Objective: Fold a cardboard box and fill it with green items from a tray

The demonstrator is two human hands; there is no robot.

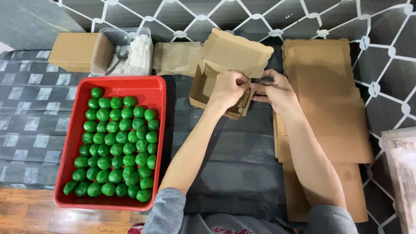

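While the dark patterned tabletop (242, 173) spreads under everything, I see the stack of flat brown cardboard sheets (323, 99) as the largest thing on it, lying to the right with scalloped top edges and a matte, smooth face. Next in size is the red plastic tray (161, 113) on the left, glossy and rectangular with rounded corners, filled with rows of small green balls (117, 143) that look smooth and slightly shiny, packed touching one another. Behind the tray stands a clear plastic tub (99, 54) holding white flaky shreds and a metal spoon (119, 56), and just left of it lies a closed brown box (71, 51).

In the middle, between tray and sheets, sits the half-folded cardboard box (216, 73), its scalloped lid standing up and tilted back, its walls thin and creased. Both of my hands are on its right front corner. My left hand (227, 89) is curled tight, fingers pinching a flap at the box's edge. My right hand (277, 91) is partly closed, thumb and fingers gripping the side wall of the same box from the right, touching the cardboard just beside the left hand. The exact flap under the fingertips is hidden by my knuckles. Grey sleeves (167, 212) cover both upper arms near the bottom edge.
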